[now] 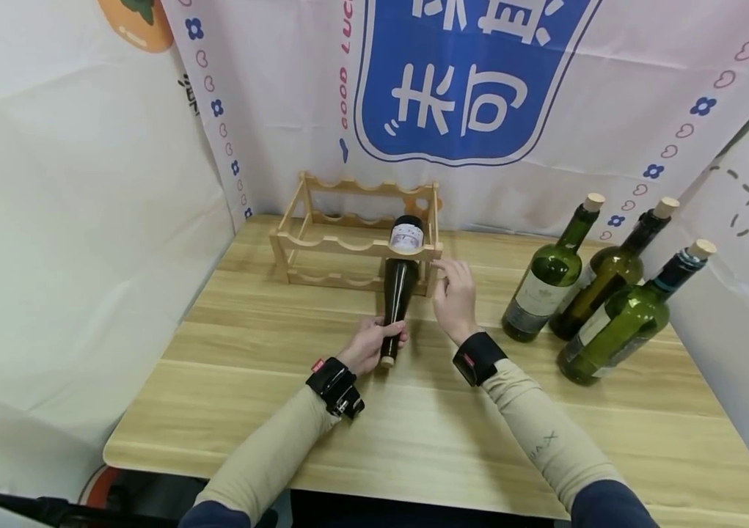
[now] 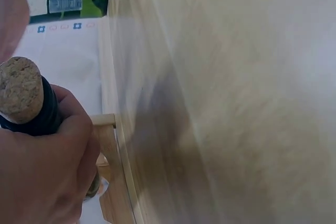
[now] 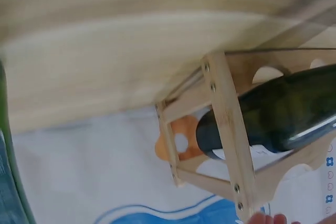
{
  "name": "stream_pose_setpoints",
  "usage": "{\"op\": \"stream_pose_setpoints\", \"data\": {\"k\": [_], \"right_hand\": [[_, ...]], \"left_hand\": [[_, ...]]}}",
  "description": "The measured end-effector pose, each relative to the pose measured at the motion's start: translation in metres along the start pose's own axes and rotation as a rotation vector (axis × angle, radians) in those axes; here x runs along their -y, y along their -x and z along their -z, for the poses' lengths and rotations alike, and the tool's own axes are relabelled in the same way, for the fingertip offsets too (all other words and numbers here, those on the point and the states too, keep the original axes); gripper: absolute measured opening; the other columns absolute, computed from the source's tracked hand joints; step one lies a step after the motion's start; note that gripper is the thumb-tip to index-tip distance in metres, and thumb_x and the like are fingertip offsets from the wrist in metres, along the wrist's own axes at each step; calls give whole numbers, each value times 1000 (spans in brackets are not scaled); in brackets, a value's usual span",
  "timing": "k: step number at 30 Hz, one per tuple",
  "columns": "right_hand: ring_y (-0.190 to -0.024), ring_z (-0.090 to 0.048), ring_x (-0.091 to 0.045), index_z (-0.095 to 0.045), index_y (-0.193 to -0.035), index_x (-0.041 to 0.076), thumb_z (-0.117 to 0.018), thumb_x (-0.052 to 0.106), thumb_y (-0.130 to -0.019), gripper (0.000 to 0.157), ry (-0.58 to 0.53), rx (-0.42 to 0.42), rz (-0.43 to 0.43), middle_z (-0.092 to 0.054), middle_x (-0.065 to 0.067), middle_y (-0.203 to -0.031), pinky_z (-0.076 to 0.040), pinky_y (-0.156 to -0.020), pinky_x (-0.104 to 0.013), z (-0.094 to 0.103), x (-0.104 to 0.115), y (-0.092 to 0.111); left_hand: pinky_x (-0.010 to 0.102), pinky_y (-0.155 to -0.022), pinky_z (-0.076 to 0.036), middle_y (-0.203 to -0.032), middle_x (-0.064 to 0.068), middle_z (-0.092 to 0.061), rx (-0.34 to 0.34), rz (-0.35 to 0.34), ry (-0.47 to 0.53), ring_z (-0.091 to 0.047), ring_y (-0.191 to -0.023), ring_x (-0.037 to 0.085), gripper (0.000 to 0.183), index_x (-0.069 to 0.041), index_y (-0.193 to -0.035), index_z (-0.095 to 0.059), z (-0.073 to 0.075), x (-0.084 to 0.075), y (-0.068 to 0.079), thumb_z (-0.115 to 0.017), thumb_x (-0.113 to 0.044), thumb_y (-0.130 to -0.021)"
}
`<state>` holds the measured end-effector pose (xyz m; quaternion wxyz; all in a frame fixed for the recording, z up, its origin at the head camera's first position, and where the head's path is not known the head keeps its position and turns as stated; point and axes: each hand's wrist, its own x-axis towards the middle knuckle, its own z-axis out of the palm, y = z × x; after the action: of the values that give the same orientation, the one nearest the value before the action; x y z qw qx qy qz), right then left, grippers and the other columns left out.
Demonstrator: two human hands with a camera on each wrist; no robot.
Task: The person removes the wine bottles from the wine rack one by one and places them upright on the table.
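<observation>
A dark wine bottle [image 1: 400, 286] with a white label and a cork points neck-first toward me. My left hand [image 1: 369, 345] grips its neck just behind the cork [image 2: 21, 90]. The bottle's body passes under the top front rail of a light wooden wine rack [image 1: 341, 244], at the rack's right end. In the right wrist view, the bottle [image 3: 294, 111] lies between the rack's upper and lower rails. My right hand [image 1: 456, 299] is at the rack's right front corner, fingers extended, fingertips right at the post [image 3: 231, 135].
Three corked green wine bottles stand on the right of the table: one at the left [image 1: 543, 282], one behind [image 1: 605, 275], one nearer me [image 1: 615, 330]. A printed cloth [image 1: 466, 187] hangs behind the rack. The wooden table's front edge [image 1: 414, 499] lies below my forearms.
</observation>
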<state>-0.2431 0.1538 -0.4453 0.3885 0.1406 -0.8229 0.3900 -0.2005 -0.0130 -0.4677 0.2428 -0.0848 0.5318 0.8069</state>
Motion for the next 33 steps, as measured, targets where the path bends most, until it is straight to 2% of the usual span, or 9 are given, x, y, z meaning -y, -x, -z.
{"op": "stream_pose_setpoints", "data": {"k": [4,8,13,15,19,22,25,29,33], "right_hand": [[-88,-61,-34,-67,-99,-8,-45,-13,-84,27,-56,65,-256,-67,-22,-95,-53,-77,-41,-1,1,6],[-91,-65,-34,-66,-106,-6,-49,-3,-90,24,-109,178,-526,-68,-23,-103,-55,-81,-42,-5,3,9],[-100,-64,-37,-60,-116,-7,-53,15,-97,30,-215,273,-755,-64,-26,-112,-54,-90,-44,-14,9,7],[-87,-67,-29,-58,-118,-8,-53,22,-98,37,-294,294,-853,-63,-27,-110,-57,-83,-38,-17,11,4],[-67,-63,-13,-53,-125,-10,-51,34,-100,51,-504,339,-1053,-61,-27,-111,-60,-79,-36,-24,13,1],[-66,-63,-10,-46,-132,-10,-49,41,-99,60,-619,381,-1151,-61,-21,-106,-59,-80,-35,-28,12,0],[-66,-61,-9,-41,-137,-5,-48,47,-98,65,-708,402,-1222,-59,-8,-93,-54,-69,-26,-32,10,1],[-65,-60,-9,-42,-135,-1,-47,48,-98,61,-808,389,-1264,-60,1,-82,-50,-60,-21,-35,10,2],[-65,-63,-9,-48,-125,2,-50,44,-98,51,-859,365,-1271,-64,3,-77,-50,-59,-21,-37,12,6]], "left_hand": [[15,-59,-51,-76,5,-60,8,13,-21,-58,-66,9,10,4,-105,-52,3,3,14,-53,-1,-96],[15,-60,-51,-79,5,-60,17,27,-30,-59,-68,9,26,13,-119,-48,9,8,27,-52,0,-97],[15,-62,-51,-80,4,-60,37,33,-54,-58,-70,9,35,17,-125,-42,16,11,43,-51,-1,-97],[16,-63,-51,-80,4,-60,50,32,-56,-58,-70,9,35,17,-125,-41,18,12,50,-51,-1,-97],[16,-64,-53,-80,4,-60,61,33,-58,-60,-71,9,36,18,-127,-40,23,14,60,-50,0,-97],[16,-64,-53,-80,4,-61,51,32,-63,-61,-71,9,34,17,-125,-42,26,16,68,-51,0,-97],[16,-64,-54,-81,5,-62,46,39,-68,-61,-71,10,29,14,-120,-46,28,16,77,-53,0,-96],[17,-64,-54,-80,5,-63,56,51,-96,-62,-71,9,25,12,-116,-49,32,17,87,-55,-1,-96],[17,-66,-55,-81,4,-64,60,46,-134,-63,-72,8,28,13,-118,-48,38,18,96,-55,-3,-96]]}}
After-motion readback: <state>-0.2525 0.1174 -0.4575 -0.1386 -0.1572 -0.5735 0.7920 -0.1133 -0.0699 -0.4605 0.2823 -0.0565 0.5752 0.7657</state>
